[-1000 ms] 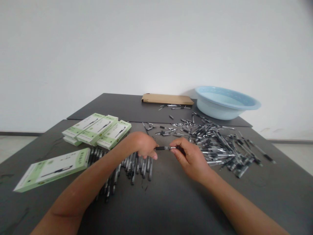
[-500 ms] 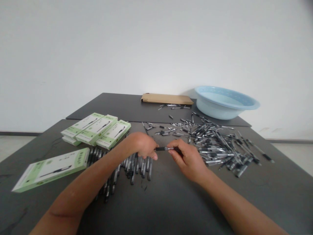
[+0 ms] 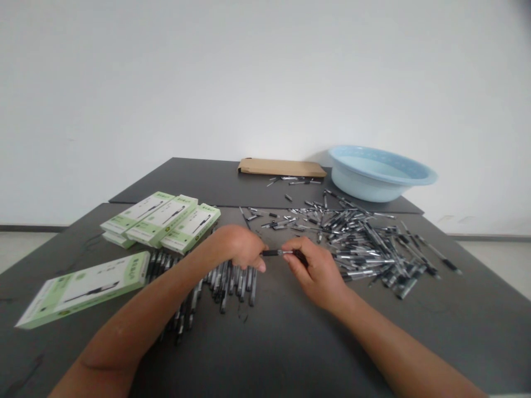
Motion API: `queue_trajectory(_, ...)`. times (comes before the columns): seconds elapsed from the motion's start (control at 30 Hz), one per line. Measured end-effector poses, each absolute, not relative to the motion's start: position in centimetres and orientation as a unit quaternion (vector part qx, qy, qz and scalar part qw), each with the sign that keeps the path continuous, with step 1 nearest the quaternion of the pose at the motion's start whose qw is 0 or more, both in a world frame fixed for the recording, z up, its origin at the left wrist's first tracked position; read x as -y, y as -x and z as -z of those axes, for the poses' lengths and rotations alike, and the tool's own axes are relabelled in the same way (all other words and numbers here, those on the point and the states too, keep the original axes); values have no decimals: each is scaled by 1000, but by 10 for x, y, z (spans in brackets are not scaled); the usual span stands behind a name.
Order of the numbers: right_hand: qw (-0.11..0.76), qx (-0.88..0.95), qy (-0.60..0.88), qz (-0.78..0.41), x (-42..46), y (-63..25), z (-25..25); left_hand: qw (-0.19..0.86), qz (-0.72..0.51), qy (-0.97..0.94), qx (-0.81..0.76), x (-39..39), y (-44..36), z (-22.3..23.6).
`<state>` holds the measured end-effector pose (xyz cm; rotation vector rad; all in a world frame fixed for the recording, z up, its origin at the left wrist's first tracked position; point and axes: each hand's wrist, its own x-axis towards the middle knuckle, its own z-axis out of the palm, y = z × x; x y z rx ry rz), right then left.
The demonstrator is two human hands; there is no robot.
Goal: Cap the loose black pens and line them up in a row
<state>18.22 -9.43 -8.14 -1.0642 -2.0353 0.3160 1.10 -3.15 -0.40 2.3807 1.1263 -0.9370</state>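
A pen (image 3: pixel 272 252) with a black grip and a clear tip spans the gap between my two hands. My left hand (image 3: pixel 244 247) is closed round its left end, wrist bent over. The fingers of my right hand (image 3: pixel 312 268) pinch the tip end, and something dark shows inside that hand. Beneath my left wrist and forearm lie rows of pens (image 3: pixel 226 282), partly hidden by the arm. To the right of my right hand spreads a loose heap of pens and pen parts (image 3: pixel 365 243).
Several green and white pen boxes (image 3: pixel 161 218) are stacked at the left, and another box (image 3: pixel 87 287) lies nearer. At the back are a flat brown cardboard piece (image 3: pixel 282 167) and a light blue basin (image 3: pixel 373 179). A seam crosses the dark table (image 3: pixel 290 354).
The view has shifted very slightly, moving everything a little to the left. Both hands keep nearly the same hold on the pen.
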Motion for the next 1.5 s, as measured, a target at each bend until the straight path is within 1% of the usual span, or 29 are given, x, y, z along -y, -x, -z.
queue_trajectory(0.57,391,808,424,-122,94,-182,83,155,325,-846,-394,33,-11,3)
queue_trajectory(0.7,377,815,419,-131,94,-185,84,166,323,-844,-395,34,-11,3)
queue_trajectory(1.07,374,817,418,-134,96,-190,85,182,327,-839,-395,32,-11,5)
queue_trajectory(1.5,368,814,427,-142,97,-188,79,169,336,-834,-404,35,-14,1)
